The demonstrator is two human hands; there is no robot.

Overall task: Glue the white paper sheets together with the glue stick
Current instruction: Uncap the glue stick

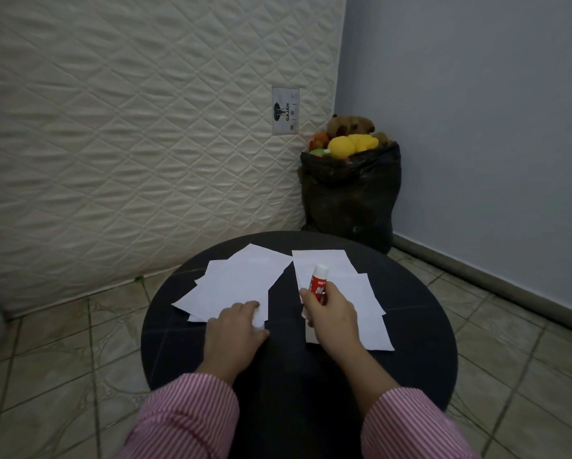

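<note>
Two loose piles of white paper sheets lie on a round black table point(420, 342). The left pile point(231, 283) is fanned out, and my left hand point(233, 332) rests palm down on its near edge with the fingers on the paper. The right pile point(354, 299) lies under my right hand point(331, 314), which is closed around a red and white glue stick point(318, 281). The stick stands nearly upright with its white cap on top, a little above the sheets. A bare strip of table separates the two piles.
A quilted mattress point(129, 144) leans upright behind the table on the left. A black bag point(351, 193) stuffed with plush toys stands in the corner beyond the table's far edge. Tiled floor point(62, 359) surrounds the table; a grey wall is on the right.
</note>
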